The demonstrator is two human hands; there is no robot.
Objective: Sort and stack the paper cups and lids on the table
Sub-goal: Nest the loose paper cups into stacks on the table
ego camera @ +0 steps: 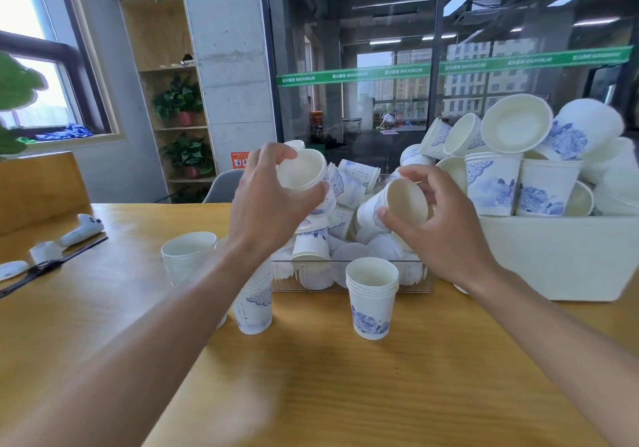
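The wooden table [345, 377] carries a white bin [570, 256] heaped with loose paper cups at the right, and just left of it a clear tray [349, 286] holding more cups and flat round lids [349, 253]. Three nested stacks stand in front: a plain white stack [186, 256], a printed stack [254, 305] partly behind the left forearm, and a rose-printed stack [371, 298].

Above the tray, the left hand [269, 204] grips a white cup [302, 172] round its wall, mouth toward the camera. The right hand [439, 225] holds a printed cup [397, 204] on its side, fingers curled over the rim.

Doing this step well probably means matching each cup to its pattern (plain with plain), turning it upright and lowering it squarely into the stack so nothing tips.
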